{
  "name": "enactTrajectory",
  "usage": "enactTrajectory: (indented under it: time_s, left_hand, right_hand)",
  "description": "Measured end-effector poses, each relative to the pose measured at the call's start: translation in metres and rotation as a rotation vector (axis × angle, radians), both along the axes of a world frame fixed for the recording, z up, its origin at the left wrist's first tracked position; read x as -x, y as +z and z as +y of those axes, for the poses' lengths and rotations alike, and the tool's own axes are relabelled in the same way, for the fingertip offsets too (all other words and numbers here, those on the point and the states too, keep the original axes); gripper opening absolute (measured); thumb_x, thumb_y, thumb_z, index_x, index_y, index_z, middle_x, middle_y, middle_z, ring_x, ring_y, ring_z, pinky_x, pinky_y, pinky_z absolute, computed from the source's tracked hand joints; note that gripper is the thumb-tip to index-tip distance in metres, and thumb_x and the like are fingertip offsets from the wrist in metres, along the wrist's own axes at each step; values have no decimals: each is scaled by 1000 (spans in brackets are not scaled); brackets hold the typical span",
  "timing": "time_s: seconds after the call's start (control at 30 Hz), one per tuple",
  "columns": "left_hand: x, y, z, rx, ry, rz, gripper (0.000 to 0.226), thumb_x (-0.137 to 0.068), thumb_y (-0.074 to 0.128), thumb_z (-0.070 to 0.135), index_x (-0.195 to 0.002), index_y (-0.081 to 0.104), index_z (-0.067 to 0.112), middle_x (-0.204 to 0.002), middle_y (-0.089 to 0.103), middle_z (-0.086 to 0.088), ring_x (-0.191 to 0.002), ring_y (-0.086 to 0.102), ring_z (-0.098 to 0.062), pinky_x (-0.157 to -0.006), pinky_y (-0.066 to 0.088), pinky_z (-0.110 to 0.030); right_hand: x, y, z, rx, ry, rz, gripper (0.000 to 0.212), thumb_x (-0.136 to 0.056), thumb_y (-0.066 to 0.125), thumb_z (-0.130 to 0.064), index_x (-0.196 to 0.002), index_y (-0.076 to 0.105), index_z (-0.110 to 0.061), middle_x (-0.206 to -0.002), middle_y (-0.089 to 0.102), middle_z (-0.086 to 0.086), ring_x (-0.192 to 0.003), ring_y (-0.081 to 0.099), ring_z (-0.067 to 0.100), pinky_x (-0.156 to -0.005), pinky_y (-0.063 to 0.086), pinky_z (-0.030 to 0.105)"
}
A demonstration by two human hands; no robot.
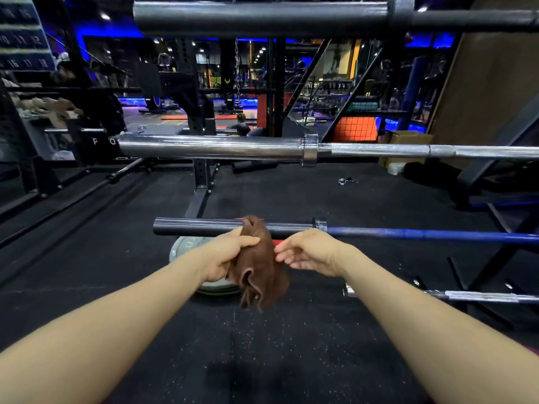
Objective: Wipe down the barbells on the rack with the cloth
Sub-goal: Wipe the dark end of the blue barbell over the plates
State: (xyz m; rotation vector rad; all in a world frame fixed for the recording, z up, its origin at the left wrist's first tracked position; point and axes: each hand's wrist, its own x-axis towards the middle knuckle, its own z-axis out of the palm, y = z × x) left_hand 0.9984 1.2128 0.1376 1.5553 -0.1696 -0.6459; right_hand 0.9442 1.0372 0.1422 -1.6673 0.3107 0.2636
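While the left hand grips the bunched brown cloth against the low bar at 12 o'clock, the right hand hangs loose-fingered just beside it at 3 o'clock, holding nothing. Judged mid-task: cloth on the low bar's dark sleeve; nothing shows which bars are done. Chrome bar and top bar sit higher on the rack, a fourth bar lower at 4 o'clock. Black rubber floor, a plate under the hands. Dim gym, blue lights behind.
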Motion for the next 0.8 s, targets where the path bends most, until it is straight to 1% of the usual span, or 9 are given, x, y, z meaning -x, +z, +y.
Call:
enactTrajectory:
  time_s: [0.07, 0.17, 0.23, 0.3, 0.4, 0.53, 0.6, 0.7, 0.8]
  left_hand:
    - [0, 12, 8, 51, 21, 7, 20, -93, 49, 10, -107, 55, 24, -91, 68, -9, -76, 65, -23, -70, 55, -33]
    - [-3, 23, 18, 130, 37, 86, 15, -93, 47, 18, -106, 54, 17, -77, 70, -10, -60, 67, -22, -50, 55, -30]
    - [-2, 27, 21, 119, 35, 132, 21, -93, 46, 28, -102, 56, 12, -71, 69, -10, -55, 66, -23, -48, 53, -30]
    - [-3, 29, 24, 152, 43, 167, 28, -92, 45, 34, -102, 57, 11, -75, 68, -11, -62, 65, -25, -59, 54, -36]
    - [-6, 25, 28, 241, 75, 195, 28, -92, 44, 33, -105, 56, 11, -80, 67, -11, -68, 64, -26, -69, 51, -43]
    - [-7, 19, 32, 272, 125, 210, 23, -91, 43, 28, -99, 55, 10, -74, 65, -10, -64, 63, -24, -69, 48, -40]
    - [-7, 20, 34, 239, 135, 211, 22, -91, 44, 28, -99, 55, 10, -75, 64, -11, -67, 61, -26, -68, 49, -40]
    - [-6, 21, 34, 35, 193, 156, 18, -92, 47, 23, -88, 58, 10, -63, 65, -9, -58, 60, -25, -59, 51, -32]
    - [-5, 13, 32, -229, 214, -41, 18, -91, 50, 12, -75, 56, 16, -71, 60, -1, -66, 50, -16, -68, 44, -28]
  right_hand:
    - [0, -6, -4, -61, -99, 37, 14, -94, 52, -8, -101, 62, -1, -83, 66, 11, -73, 61, 15, -73, 53, 22]
    - [3, -13, 1, -81, -72, 90, 16, -97, 53, -22, -107, 56, -9, -98, 60, 9, -95, 58, 19, -94, 45, 31]
    - [4, -13, 8, -157, -45, 89, 22, -95, 55, -33, -104, 60, -13, -100, 64, 5, -98, 58, 18, -99, 42, 35]
    - [4, -12, 11, -321, -61, 56, 31, -92, 58, -38, -107, 66, -13, -103, 70, 5, -93, 65, 19, -90, 49, 35]
    - [4, -11, 14, -606, -142, -8, 27, -92, 59, -31, -103, 68, -8, -95, 73, 9, -79, 71, 21, -72, 54, 34]
    - [2, -12, 12, -701, -260, -86, 16, -87, 63, -12, -100, 65, -4, -83, 73, 10, -68, 71, 22, -63, 58, 32]
    - [3, -10, 11, -655, -235, -59, 14, -87, 63, -12, -99, 66, -4, -83, 73, 10, -71, 69, 22, -73, 56, 35]
    - [0, -5, 7, -568, -231, -113, 23, -87, 63, -14, -109, 64, -6, -96, 71, 10, -85, 66, 23, -79, 52, 35]
    - [-4, 1, 8, -469, -194, -229, 23, -87, 61, -8, -110, 63, -6, -100, 70, 12, -88, 65, 25, -82, 52, 35]
